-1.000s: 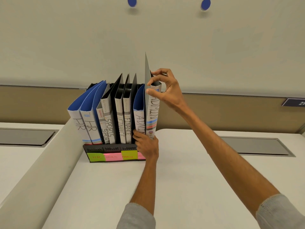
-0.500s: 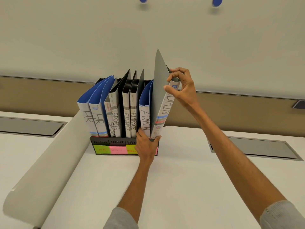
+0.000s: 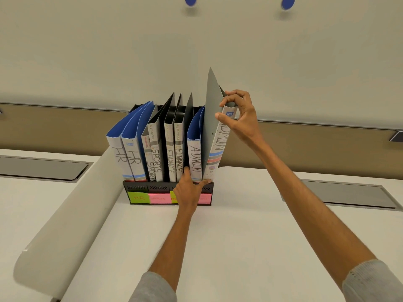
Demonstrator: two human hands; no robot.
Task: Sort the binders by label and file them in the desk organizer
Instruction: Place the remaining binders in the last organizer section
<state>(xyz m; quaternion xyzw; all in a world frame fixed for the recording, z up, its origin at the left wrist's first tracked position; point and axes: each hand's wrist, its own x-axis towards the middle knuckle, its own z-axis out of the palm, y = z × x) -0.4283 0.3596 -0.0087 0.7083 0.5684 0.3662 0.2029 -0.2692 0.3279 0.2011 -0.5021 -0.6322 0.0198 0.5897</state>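
1. White desk (image 3: 239,236) bears the black desk organizer (image 3: 139,188);
2. Grey ADMIN binder (image 3: 212,118) leans tilted, its foot at the organizer's right end, just beside the blue ADMIN binder (image 3: 195,158);
3. Right hand (image 3: 242,120) pinches the grey ADMIN binder's spine top, fingers curled;
4. Left hand (image 3: 189,192) clasps the blue ADMIN binder's foot between thumb and fingers.

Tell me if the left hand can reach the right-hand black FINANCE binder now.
Probably yes: the left hand holds the foot of the blue ADMIN binder, directly beside that black FINANCE binder, nothing between. It must let go first.
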